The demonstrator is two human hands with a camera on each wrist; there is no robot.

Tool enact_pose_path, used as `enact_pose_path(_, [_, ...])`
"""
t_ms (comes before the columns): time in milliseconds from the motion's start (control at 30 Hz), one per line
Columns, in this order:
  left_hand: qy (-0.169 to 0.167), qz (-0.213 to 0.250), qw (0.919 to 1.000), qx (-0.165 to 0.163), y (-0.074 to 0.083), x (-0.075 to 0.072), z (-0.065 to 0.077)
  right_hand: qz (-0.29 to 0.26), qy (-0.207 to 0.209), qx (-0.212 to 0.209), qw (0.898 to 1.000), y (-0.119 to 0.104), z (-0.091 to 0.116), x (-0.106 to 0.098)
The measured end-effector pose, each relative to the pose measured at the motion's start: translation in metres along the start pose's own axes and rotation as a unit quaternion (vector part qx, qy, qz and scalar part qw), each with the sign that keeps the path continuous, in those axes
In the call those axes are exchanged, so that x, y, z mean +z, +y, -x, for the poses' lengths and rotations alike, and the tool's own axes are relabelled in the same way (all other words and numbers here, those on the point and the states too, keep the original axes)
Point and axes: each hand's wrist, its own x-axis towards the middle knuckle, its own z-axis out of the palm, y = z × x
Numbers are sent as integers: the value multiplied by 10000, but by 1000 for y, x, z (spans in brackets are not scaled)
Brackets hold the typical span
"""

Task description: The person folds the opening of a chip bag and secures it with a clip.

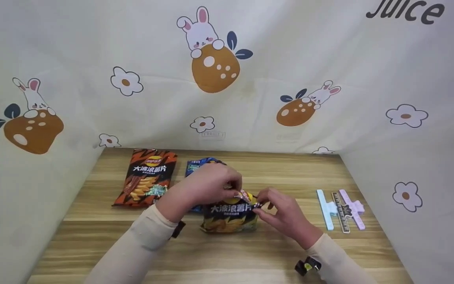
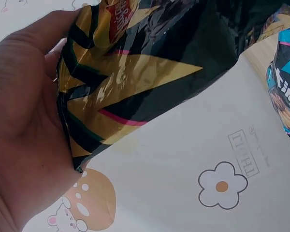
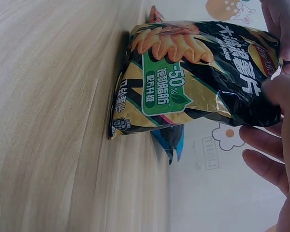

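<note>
As the head view shows, a black-and-gold chip bag (image 1: pixel 229 221) stands on the wood-grain bench (image 1: pixel 227 260) between an orange-and-black bag (image 1: pixel 146 169) and three clips (image 1: pixel 344 211), its top edge pinched by the left hand (image 1: pixel 211 183) and right hand (image 1: pixel 284 213), with pale sheeting (image 1: pixel 164 114) enclosing the back and both sides. In the left wrist view, the left hand lies along the bag's side, fingertips hidden, before the flower-printed sheeting. In the right wrist view, the bag's base meets the bench, with a blue bag (image 3: pixel 170 140) partly visible behind.
</note>
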Motion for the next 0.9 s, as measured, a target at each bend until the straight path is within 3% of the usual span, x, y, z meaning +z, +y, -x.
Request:
enact_pose_path(133, [-35, -36, 9999, -89, 1, 0, 0, -102, 133, 25, 9999, -2, -1, 2])
enact_pose_path(333, [-78, -61, 9999, -135, 2, 0, 0, -408, 262, 392, 9981, -4, -3, 5])
enact_pose_path(700, [-12, -278, 9996, -64, 2, 1, 1, -891, -97, 1397, 9861, -8, -5, 6])
enact_pose_path(900, [-49, -304, 9995, -83, 3, 0, 0, -1115, -169, 1674, 9794, -7, -5, 5])
